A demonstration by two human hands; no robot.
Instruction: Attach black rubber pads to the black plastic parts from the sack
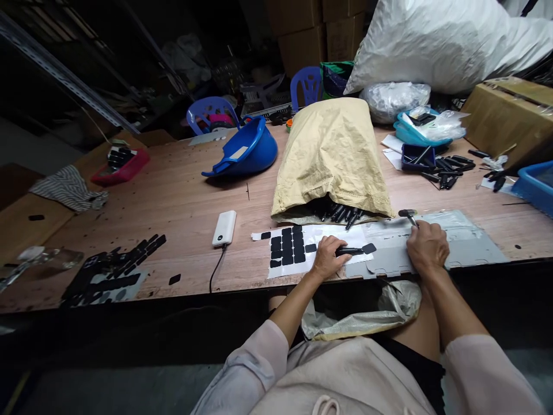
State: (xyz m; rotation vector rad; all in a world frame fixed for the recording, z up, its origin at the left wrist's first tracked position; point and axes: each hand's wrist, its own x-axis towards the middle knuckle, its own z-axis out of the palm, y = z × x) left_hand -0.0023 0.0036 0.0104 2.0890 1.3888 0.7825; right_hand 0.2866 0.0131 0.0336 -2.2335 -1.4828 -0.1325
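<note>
My left hand (328, 257) is closed on a slim black pen-shaped piece (351, 251), which lies low over the work surface. At the far end of that piece a flat black rounded tab (369, 248) shows; I cannot tell whether they are joined. My right hand (427, 246) grips a small hammer (408, 214), its metal head pointing away from me above a grey sheet (464, 245). Beside my left hand, rows of black rounded tabs (287, 245) sit on a white sheet (322, 231).
A yellow sack (330, 150) spills black pieces (341, 212) towards me. Left of it are a blue basin (248, 151) and a white power bank (224, 229) with a cable. More black pieces (449, 170) and a cardboard box (512, 121) are at the right. An open sack (358, 325) hangs at my lap.
</note>
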